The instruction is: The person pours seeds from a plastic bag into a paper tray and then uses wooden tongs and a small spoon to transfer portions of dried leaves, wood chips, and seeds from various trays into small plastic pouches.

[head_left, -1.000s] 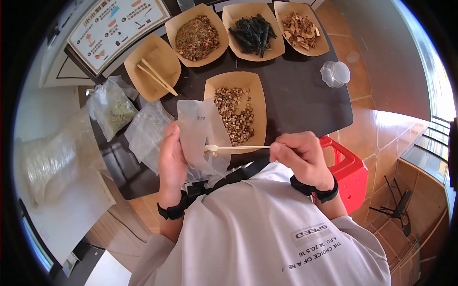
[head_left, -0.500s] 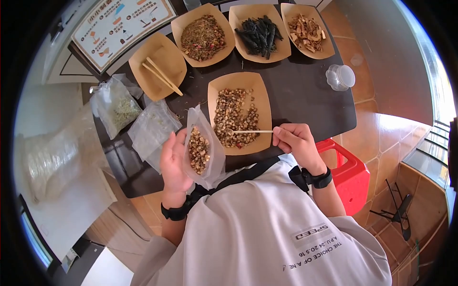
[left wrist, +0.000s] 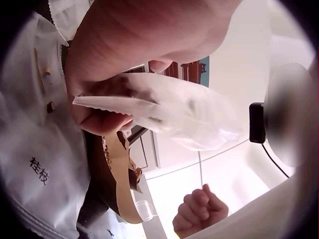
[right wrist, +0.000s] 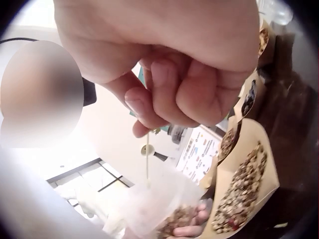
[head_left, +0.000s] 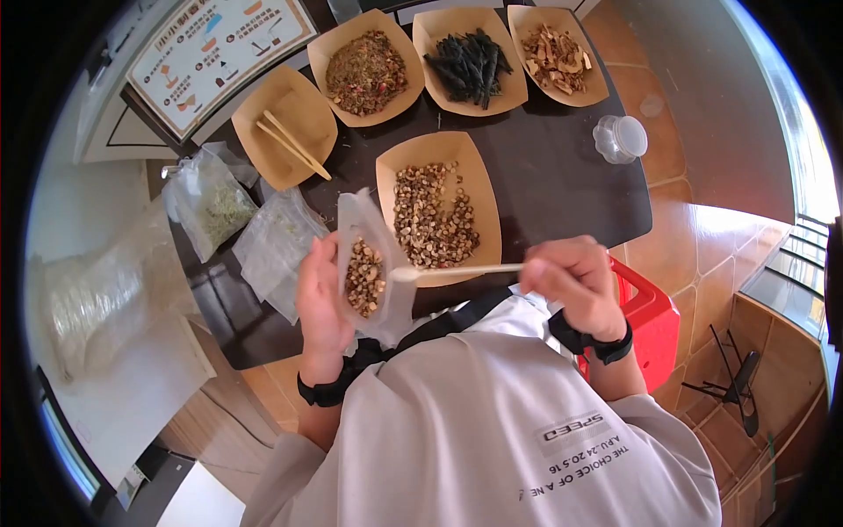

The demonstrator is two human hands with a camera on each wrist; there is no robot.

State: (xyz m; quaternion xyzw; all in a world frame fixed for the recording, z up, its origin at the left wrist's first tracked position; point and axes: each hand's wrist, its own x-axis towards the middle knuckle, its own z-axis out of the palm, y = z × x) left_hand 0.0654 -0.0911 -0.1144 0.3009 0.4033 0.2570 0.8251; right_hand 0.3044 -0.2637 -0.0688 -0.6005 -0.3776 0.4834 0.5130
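Observation:
My left hand (head_left: 318, 303) grips a clear plastic bag (head_left: 398, 309) that holds small brown dried pieces (head_left: 363, 279). The left wrist view shows the bag's sealed edge between thumb and fingers. With curled fingers my right hand (head_left: 575, 283) pinches the handle end of a thin, pale wooden spoon (head_left: 470, 270). The spoon's bowl end overlaps the bag's near side by its mouth; what lies in the bowl is not visible. Just beyond, a brown paper tray (head_left: 486, 198) contains more of these pieces (head_left: 430, 211).
Paper trays of reddish-brown crumbs (head_left: 364, 72), black strips (head_left: 470, 68) and tan shavings (head_left: 556, 58) line the table's far side. Wooden tongs (head_left: 292, 145) lie in another tray (head_left: 248, 132). Plastic bags (head_left: 211, 204) are at left, a clear jar (head_left: 620, 139) at right, a red stool (head_left: 654, 338) beside me.
Half a second ago the spoon was down in the middle tray's pieces; now my right hand has brought it back to the bag. Earlier the bag was tilted, its contents mostly hidden.

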